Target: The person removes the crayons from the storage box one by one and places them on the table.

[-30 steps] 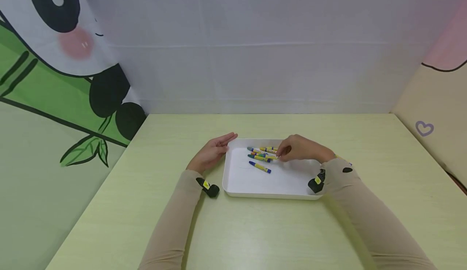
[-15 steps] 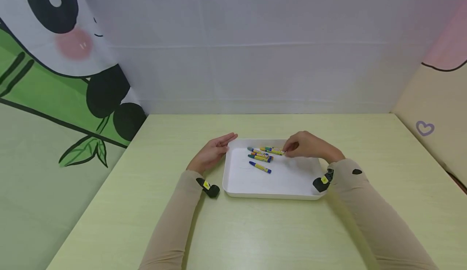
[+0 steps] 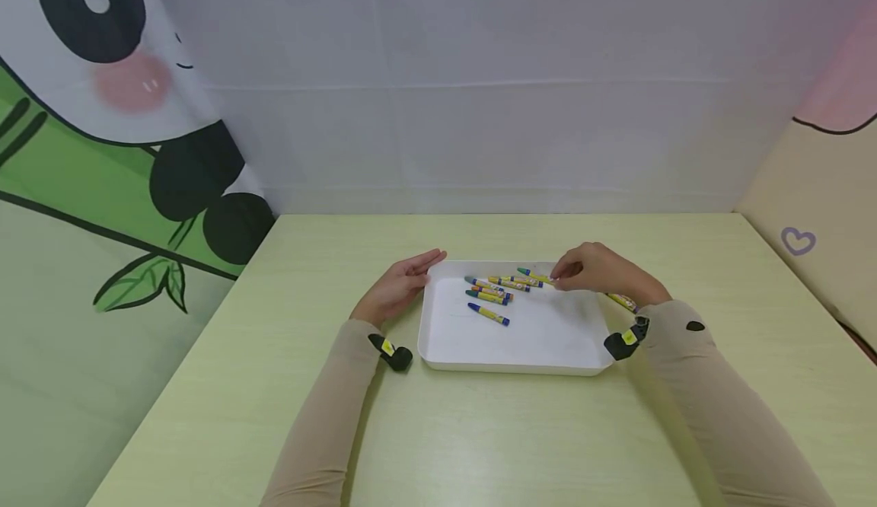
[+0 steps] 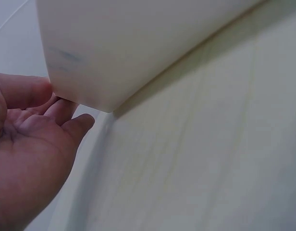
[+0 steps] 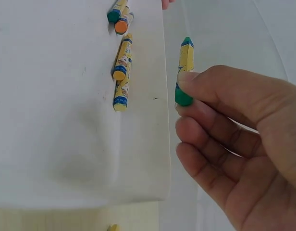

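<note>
A white tray [image 3: 521,347] lies on the table with several crayons inside. My right hand [image 3: 603,275] pinches a green crayon [image 5: 186,53] between thumb and index finger over the tray's far right part, green tip pointing left in the head view. Two yellow crayons [image 5: 120,67] lie together just left of it. Further left rest a group with an orange crayon [image 5: 121,26] and a dark green one [image 3: 486,296]. A dark blue crayon [image 3: 488,314] lies apart, nearer. My left hand [image 3: 393,290] touches the tray's far left corner, fingers straight in the head view.
Another yellow-wrapped crayon [image 3: 622,301] lies on the table [image 3: 479,438] just right of the tray, partly behind my right wrist. A pale cloth wall [image 3: 479,111] stands along the table's far edge. Printed panels flank both sides.
My right hand has moved right and slightly away, and the green crayon now shows in its pinch, apart from the others. The crayon right of the tray shows more. The left hand stays still.
</note>
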A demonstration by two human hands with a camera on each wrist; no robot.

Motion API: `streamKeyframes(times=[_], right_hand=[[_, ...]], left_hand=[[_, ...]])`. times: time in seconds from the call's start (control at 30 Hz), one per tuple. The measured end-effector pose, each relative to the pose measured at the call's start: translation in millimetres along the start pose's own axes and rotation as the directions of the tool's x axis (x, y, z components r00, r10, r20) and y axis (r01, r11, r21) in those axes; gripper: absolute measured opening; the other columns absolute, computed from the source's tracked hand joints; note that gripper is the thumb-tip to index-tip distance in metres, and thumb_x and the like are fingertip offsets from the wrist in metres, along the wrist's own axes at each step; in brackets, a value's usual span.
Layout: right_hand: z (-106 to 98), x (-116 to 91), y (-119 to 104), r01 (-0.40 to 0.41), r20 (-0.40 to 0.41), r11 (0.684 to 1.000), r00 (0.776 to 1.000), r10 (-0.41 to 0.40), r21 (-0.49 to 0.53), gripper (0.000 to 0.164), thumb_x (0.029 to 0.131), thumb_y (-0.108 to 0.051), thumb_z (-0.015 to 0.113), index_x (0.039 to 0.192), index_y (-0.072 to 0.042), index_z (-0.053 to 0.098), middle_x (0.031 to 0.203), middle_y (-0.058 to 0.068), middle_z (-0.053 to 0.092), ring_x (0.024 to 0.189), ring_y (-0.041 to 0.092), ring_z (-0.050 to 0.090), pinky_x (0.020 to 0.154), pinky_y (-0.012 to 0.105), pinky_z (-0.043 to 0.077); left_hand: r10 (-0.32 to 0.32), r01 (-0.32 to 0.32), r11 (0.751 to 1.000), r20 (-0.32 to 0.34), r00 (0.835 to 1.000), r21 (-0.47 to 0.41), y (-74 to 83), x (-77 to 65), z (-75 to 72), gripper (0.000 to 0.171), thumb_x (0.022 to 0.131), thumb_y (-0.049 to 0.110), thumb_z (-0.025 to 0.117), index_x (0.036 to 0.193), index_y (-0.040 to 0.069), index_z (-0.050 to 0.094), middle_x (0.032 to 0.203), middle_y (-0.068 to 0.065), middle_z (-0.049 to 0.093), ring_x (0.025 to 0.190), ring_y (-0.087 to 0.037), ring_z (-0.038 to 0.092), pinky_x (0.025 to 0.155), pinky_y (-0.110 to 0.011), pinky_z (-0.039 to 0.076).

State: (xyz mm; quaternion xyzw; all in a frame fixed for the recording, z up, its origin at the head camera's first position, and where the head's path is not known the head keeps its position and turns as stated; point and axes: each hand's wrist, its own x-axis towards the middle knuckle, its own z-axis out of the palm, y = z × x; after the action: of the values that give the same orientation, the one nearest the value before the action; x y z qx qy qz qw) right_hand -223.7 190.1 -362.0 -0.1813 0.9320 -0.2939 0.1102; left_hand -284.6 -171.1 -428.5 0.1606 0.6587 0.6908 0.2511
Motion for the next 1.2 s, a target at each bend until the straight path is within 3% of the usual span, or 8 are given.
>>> streamKeyframes(times=[0.2, 0.6, 1.2], right_hand=[[-5, -8, 10, -0.020, -0.037, 1.000, 0.999, 0.021, 0.016, 0.019, 0.088, -0.018, 0.069, 0.102, -0.006, 0.073, 0.098, 0.006, 0.072, 0.087, 0.015, 0.064, 0.077, 0.032, 0.055], [-17, -28, 26, -0.047, -0.089, 0.999, 0.995, 0.046, -0.009, 0.022, 0.088, -0.020, 0.069, 0.103, -0.003, 0.073, 0.097, 0.007, 0.072, 0.086, 0.015, 0.064, 0.074, 0.030, 0.053], [-26, -51, 55, -0.142, -0.127, 0.990, 0.982, 0.140, -0.004, 0.025, 0.090, -0.023, 0.066, 0.105, -0.004, 0.072, 0.099, 0.007, 0.071, 0.085, 0.014, 0.062, 0.071, 0.029, 0.051]], left_hand=[[0.030, -0.031, 0.999, 0.018, 0.999, 0.029, -2.0, -0.9, -0.9, 0.057, 0.098, -0.006, 0.034, 0.153, 0.009, 0.025, 0.158, -0.003, 0.028, 0.148, -0.020, 0.017, 0.118, -0.038, 0.023], [-0.014, 0.014, 1.000, -0.005, 1.000, -0.001, -0.7, 2.0, 0.9, 0.057, 0.099, -0.007, 0.034, 0.152, 0.009, 0.026, 0.158, -0.002, 0.028, 0.148, -0.017, 0.019, 0.119, -0.038, 0.021], [-0.024, 0.024, 1.000, -0.012, 1.000, 0.010, 0.5, 3.1, 1.2, 0.058, 0.098, -0.008, 0.035, 0.152, 0.010, 0.027, 0.158, -0.001, 0.029, 0.147, -0.016, 0.021, 0.119, -0.038, 0.023]])
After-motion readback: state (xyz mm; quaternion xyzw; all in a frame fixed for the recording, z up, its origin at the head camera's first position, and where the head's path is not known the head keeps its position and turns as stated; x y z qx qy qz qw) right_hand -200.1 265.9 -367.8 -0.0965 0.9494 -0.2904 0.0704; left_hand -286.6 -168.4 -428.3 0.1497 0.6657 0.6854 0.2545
